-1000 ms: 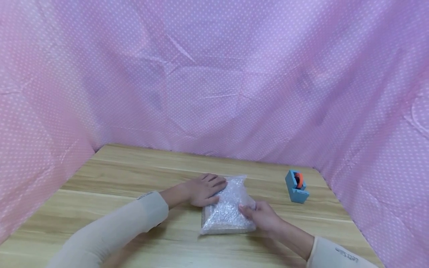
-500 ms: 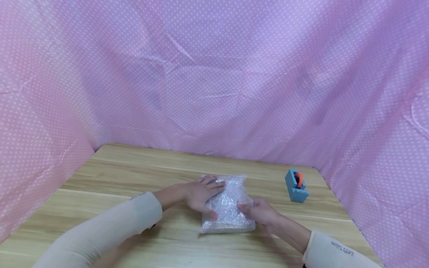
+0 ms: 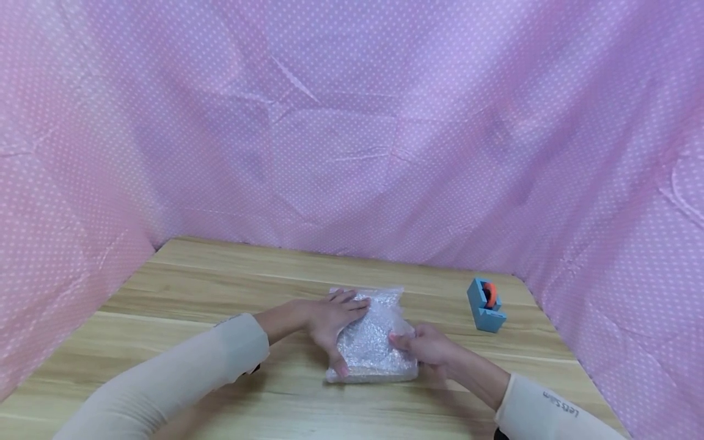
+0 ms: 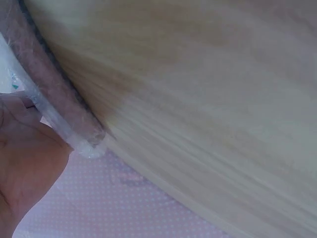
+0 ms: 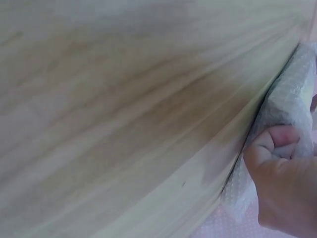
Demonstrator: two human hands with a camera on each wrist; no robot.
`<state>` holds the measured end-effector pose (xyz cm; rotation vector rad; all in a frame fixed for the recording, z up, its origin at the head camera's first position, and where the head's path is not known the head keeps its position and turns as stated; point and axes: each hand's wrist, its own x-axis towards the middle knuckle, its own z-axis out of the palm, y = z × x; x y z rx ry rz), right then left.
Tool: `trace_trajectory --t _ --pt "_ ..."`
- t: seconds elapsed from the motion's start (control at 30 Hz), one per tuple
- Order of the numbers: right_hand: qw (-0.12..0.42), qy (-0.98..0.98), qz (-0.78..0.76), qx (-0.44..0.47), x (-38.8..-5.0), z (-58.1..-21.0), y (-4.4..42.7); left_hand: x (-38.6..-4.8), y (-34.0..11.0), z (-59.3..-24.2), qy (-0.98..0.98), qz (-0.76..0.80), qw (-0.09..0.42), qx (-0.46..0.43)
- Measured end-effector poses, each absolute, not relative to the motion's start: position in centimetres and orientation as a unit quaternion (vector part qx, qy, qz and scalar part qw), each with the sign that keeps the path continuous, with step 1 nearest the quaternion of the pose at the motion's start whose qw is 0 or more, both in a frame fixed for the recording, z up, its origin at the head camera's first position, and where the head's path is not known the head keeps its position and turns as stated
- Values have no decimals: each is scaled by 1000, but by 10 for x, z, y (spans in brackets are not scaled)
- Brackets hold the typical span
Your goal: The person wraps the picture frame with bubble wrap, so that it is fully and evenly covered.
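Note:
A flat package in clear bubble wrap point(image 3: 371, 342) lies on the wooden table in the head view. Across its left side my left hand point(image 3: 332, 321) rests with fingers spread, the thumb near the lower left corner. My right hand point(image 3: 431, 349) pinches the wrap at the package's right edge, thumb on top. In the left wrist view, the palm point(image 4: 29, 153) is against the side of the wrapped package point(image 4: 54, 94). The right wrist view has the bent thumb and fingers of the right hand point(image 5: 285, 173) gripping the bubble wrap point(image 5: 292, 99).
A blue tape dispenser point(image 3: 486, 318) with an orange roll point(image 3: 491, 295) stands at the right of the wooden table point(image 3: 220, 275). Pink dotted cloth point(image 3: 341, 153) hangs behind and at both sides of the table.
My left hand has shifted onto the package's left side, its thumb moving down toward the near corner and its fingers spreading wider. The right hand keeps its pinch, with a slight move left.

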<state>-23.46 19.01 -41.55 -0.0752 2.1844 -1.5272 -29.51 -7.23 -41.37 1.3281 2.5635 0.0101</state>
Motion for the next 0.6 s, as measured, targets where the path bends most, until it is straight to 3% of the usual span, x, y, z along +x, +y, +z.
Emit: trace_trajectory --t 0.13,0.2,0.47,0.6 --pt "258 792 -551 -46 -238 -413 196 -294 -70 -415 884 18 133 448" --pt "244 813 -525 -60 -239 -413 199 -293 -69 -417 885 25 135 445" --pt "79 907 -334 -245 -254 -413 209 -286 -65 -419 889 54 152 428" --pt "10 923 -267 -277 -266 -418 215 -281 -63 -417 890 68 159 422"
